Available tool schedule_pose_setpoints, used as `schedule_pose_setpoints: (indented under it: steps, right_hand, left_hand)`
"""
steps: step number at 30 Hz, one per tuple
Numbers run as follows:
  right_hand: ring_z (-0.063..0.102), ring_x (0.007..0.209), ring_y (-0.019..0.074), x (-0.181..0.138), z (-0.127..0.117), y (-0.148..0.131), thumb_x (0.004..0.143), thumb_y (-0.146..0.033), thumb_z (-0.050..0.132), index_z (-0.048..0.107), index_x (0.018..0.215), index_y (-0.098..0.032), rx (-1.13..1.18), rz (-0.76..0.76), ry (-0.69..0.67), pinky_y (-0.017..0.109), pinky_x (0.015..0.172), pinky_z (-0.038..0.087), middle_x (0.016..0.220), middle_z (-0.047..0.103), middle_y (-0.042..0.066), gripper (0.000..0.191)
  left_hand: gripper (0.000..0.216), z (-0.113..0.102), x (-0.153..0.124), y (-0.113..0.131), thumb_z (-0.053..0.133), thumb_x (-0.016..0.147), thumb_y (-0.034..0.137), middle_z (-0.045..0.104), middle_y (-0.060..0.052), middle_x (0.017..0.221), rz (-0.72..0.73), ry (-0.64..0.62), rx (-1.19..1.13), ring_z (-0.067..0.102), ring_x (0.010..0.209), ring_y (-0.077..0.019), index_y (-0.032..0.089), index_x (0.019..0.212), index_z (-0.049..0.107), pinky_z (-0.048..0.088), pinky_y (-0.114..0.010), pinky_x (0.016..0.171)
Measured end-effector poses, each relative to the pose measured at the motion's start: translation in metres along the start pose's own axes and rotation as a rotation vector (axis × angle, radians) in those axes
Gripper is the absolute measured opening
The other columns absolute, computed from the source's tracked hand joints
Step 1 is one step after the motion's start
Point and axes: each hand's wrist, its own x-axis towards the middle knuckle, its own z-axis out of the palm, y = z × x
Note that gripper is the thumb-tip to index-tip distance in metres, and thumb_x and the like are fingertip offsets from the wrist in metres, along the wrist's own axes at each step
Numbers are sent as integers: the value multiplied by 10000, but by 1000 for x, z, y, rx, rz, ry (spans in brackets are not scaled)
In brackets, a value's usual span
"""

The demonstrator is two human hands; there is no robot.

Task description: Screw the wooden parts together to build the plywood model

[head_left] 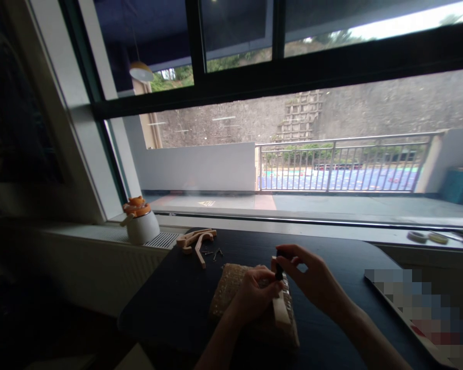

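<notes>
My left hand point(254, 297) is curled, fingers pressed on a pale wooden strip point(281, 311) that lies on a tan, rough block point(229, 293) on the dark table point(165, 303). My right hand point(310, 275) pinches a small dark tool point(280, 267), held upright over the strip's far end. The two hands almost touch at the tool. What the tool's tip meets is hidden by my fingers.
Loose curved wooden pieces point(196, 239) and a few small screws point(214, 253) lie at the table's far left. A white pot with an orange figure point(141, 222) stands on the window sill. Tape rolls point(426, 237) sit on the sill at right. A flat board point(401, 313) lies at right.
</notes>
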Motion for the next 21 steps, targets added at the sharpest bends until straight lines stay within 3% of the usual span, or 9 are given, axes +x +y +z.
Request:
schedule_pose_setpoints:
  steps: [4, 9, 21]
  right_hand:
    - [646, 849, 199, -2, -1, 0, 879, -348, 502, 624, 1133, -220, 88, -16, -64, 312, 734, 530, 1002, 687, 67, 309]
    - [655, 814, 205, -5, 6, 5, 874, -363, 518, 618, 1137, -204, 158, 34, -76, 308, 690, 539, 935, 705, 66, 323]
    - [616, 649, 166, -3, 10, 0, 781, -369, 626, 589, 852, -207, 20, 42, 60, 281, 600, 503, 707, 657, 1, 180]
  left_hand:
    - [135, -1, 0, -1, 610, 772, 252, 581, 3, 704, 11, 3, 17, 535, 720, -121, 171, 742, 714, 412, -189, 687]
    - [132, 0, 0, -3, 596, 773, 241, 603, -2, 733, 0, 2, 56, 546, 744, -127, 167, 729, 697, 421, -191, 712]
    - [152, 0, 0, -4, 624, 759, 281, 592, -9, 713, 21, -2, -37, 543, 727, -132, 173, 697, 712, 419, -203, 689]
